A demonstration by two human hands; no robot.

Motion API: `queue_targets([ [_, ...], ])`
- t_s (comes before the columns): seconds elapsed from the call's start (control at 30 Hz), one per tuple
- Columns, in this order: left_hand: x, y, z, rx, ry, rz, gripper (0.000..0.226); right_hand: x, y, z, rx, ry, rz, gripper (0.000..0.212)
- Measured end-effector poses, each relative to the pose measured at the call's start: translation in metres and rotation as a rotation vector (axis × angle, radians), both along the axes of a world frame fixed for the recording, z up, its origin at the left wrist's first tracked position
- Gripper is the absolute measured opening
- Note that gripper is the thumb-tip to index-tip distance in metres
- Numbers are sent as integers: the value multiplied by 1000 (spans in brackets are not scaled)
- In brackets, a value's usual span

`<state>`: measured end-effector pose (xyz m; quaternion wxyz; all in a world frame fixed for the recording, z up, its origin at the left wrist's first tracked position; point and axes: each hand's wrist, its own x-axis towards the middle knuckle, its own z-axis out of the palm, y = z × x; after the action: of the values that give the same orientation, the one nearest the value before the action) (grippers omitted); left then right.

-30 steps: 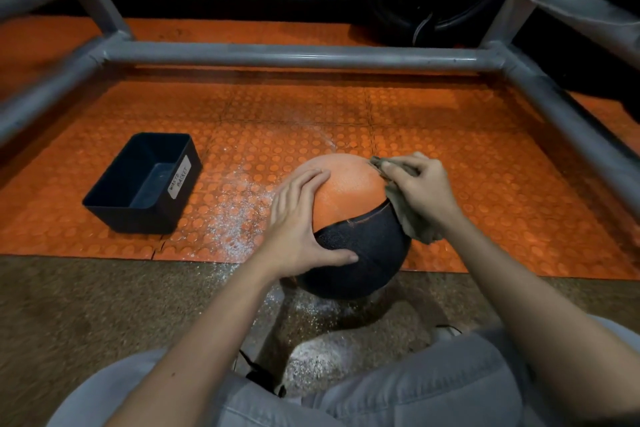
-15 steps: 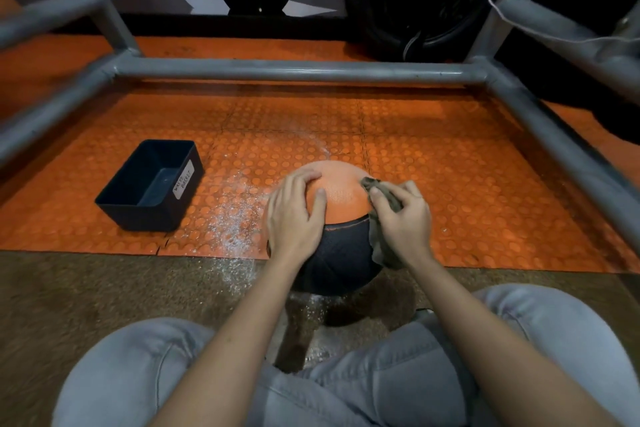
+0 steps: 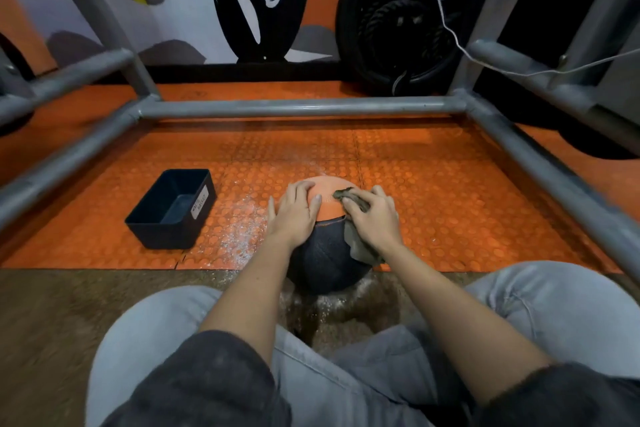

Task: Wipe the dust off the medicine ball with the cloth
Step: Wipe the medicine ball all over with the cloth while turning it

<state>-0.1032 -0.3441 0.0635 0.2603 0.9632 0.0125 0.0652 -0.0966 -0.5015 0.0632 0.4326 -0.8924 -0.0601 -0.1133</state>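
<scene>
Gripping cloth [image 3: 360, 244] on medicine ball [image 3: 325, 260] mid-frame: right hand [image 3: 372, 215] fingers curled round it; left hand [image 3: 294, 215] fingers flat on ball.

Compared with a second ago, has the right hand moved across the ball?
Yes. The right hand has slid the cloth leftward over the orange top of the medicine ball, closer to the left hand steadying it.
</scene>
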Motion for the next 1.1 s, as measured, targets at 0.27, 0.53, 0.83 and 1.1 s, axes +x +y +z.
queue_targets([
  [0.27,35,-10,26,-21,207,53,44,28,4,4,2,82,-20,29],
  [0.53,45,-7,23,-83,210,78,45,49,2,7,-20,112,30,29],
  [0.83,49,-1,21,-132,206,121,45,62,10,28,-118,232,89,22],
  [1.1,41,5,14,-248,209,151,46,57,21,32,-174,211,37,26],
])
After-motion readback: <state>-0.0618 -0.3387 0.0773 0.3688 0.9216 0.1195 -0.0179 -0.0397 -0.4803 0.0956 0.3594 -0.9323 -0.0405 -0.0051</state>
